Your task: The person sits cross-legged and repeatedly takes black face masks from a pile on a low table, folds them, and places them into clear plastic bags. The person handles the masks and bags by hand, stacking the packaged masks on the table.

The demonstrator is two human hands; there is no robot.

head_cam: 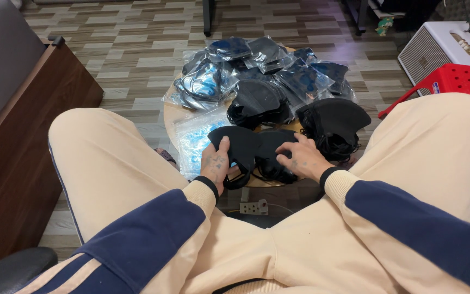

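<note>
Left hand gripping a black face mask by its edge, thumb on top. Right hand spread flat, fingers resting on a second black mask beside it. Both lying at the near edge of the round table, before heaped bagged masks.

Grey-brown plank floor, dark wooden cabinet left, red plastic stool, perhaps a heater.

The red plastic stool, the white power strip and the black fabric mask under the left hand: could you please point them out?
red plastic stool (463, 79), head view, perforated seat.
white power strip (254, 207), head view, top face.
black fabric mask (243, 142), head view, front panel.
</note>
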